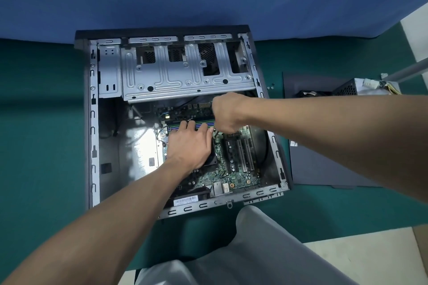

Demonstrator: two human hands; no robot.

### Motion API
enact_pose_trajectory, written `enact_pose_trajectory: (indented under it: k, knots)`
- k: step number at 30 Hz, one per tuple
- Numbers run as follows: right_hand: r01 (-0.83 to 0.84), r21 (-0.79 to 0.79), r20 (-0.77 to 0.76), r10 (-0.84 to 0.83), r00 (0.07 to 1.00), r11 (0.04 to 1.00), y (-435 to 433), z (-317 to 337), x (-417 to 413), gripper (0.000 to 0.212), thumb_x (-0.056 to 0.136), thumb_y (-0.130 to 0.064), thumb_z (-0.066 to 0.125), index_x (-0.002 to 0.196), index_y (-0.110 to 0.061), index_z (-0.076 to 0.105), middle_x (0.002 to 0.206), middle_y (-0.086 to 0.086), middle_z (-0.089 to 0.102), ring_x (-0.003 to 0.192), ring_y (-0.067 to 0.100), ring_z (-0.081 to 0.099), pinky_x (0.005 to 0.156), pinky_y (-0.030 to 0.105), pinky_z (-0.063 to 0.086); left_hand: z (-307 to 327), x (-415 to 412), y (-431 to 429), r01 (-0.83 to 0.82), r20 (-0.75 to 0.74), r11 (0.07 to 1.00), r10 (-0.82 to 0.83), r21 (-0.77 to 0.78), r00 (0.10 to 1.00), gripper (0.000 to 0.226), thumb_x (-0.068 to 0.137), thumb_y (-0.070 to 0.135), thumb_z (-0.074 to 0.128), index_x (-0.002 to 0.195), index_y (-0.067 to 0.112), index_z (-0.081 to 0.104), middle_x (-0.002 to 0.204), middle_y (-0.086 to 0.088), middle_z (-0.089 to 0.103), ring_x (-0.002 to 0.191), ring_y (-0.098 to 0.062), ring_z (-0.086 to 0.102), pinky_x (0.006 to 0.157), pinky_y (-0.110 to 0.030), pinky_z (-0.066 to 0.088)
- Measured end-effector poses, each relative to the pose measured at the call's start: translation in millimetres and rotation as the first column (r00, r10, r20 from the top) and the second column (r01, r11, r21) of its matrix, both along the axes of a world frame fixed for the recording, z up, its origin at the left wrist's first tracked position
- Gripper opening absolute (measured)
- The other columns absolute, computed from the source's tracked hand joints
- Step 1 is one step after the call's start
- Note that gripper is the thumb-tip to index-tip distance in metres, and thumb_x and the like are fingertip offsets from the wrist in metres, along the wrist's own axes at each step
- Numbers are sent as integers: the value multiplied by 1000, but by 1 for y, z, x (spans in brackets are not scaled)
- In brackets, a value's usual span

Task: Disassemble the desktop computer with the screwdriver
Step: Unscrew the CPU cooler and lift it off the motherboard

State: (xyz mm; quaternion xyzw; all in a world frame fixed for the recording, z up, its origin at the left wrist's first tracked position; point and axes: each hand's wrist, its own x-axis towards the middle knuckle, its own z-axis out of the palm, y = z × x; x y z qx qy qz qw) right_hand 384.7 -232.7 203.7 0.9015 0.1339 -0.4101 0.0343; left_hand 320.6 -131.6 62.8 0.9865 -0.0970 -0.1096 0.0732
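Note:
The desktop case (92,122) lies open on its side on a green mat, with the green motherboard (231,178) exposed inside. My left hand (188,143) rests flat on the black CPU cooler (212,158), its straight fingers reaching to the memory slots (176,126). My right hand (228,113) is closed in a fist just above the board, to the right of the left fingertips. It grips the screwdriver (213,112), which is almost wholly hidden in the fist; only a dark sliver shows at its left edge.
A silver drive cage (176,76) spans the far end of the case. The removed dark side panel (324,164) lies to the right, with the power supply (356,87) behind it and loose screws (271,87) near the case. My grey-trousered knee (266,250) is in front.

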Motion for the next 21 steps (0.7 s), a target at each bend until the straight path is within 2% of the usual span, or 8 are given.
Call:
enact_pose_trajectory:
  k: [2, 6, 10, 13, 15, 17, 19, 21]
  knots:
    - [-341, -97, 88, 349, 933, 935, 1, 5, -6, 28, 90, -8, 52, 65, -13, 41, 65, 2, 40, 55, 16, 42, 45, 25, 32, 1, 0, 0, 2, -8, 1000, -2, -7, 1000, 63, 92, 42, 7, 98, 14, 64, 91, -13, 63, 88, -29, 58, 64, -37, 46]
    - [-798, -170, 158, 815, 557, 579, -1, 6, -11, 12, 97, -13, 46, 104, -13, 56, 70, 5, 50, 63, 24, 51, 55, 31, 40, 1, 0, 0, 2, -13, 1000, -2, -4, 1000, 52, 89, 38, 15, 94, 12, 60, 90, -11, 60, 87, -27, 55, 62, -35, 40]
    - [-838, -182, 176, 855, 488, 515, -12, 7, -8, 33, 98, -13, 45, 65, -13, 38, 67, 5, 51, 61, 24, 49, 55, 31, 39, 0, 0, -1, 2, 3, 1000, -2, -6, 1000, 57, 91, 39, 10, 95, 14, 61, 91, -13, 62, 87, -28, 56, 63, -36, 44]
    - [-441, 53, 134, 432, 892, 896, -21, 3, -10, 40, 91, -14, 56, 58, -15, 34, 59, 2, 38, 69, 26, 58, 56, 30, 41, -1, -1, 1, -6, 14, 1000, 6, -18, 1000, 62, 94, 44, 6, 100, 17, 61, 92, -12, 63, 87, -28, 57, 64, -36, 45]
    - [100, 225, 57, -115, 992, 969, -17, -4, -12, 35, 92, -26, 57, 62, -11, 46, 61, 5, 45, 69, 24, 58, 52, 26, 41, -2, -1, 1, -1, 8, 1000, 1, -13, 1000, 63, 93, 45, 4, 102, 18, 60, 93, -12, 63, 88, -28, 57, 63, -36, 45]
    - [697, 153, -194, -671, 716, 700, -13, -6, -11, 24, 97, -25, 47, 87, -5, 55, 65, 4, 49, 51, 11, 43, 39, 21, 33, -2, -1, 0, 0, 7, 1000, 0, -6, 1000, 61, 96, 46, 6, 101, 19, 61, 93, -11, 64, 88, -27, 58, 62, -35, 44]
    - [850, -83, -378, -806, 456, 520, -12, -6, -11, 27, 104, -26, 32, 111, -6, 48, 67, 1, 45, 49, 5, 28, 38, 15, 27, -2, -1, 0, 1, 7, 1000, -1, 0, 1000, 58, 98, 46, 10, 98, 19, 61, 93, -11, 64, 88, -27, 58, 62, -34, 43]
    - [793, -91, -403, -750, 524, 602, -10, -5, -11, 20, 104, -18, 30, 110, -9, 48, 75, -3, 48, 55, 5, 32, 47, 15, 36, -2, -1, 1, 0, 0, 1000, 0, -4, 1000, 57, 98, 46, 10, 99, 19, 61, 94, -11, 64, 89, -27, 58, 63, -35, 43]
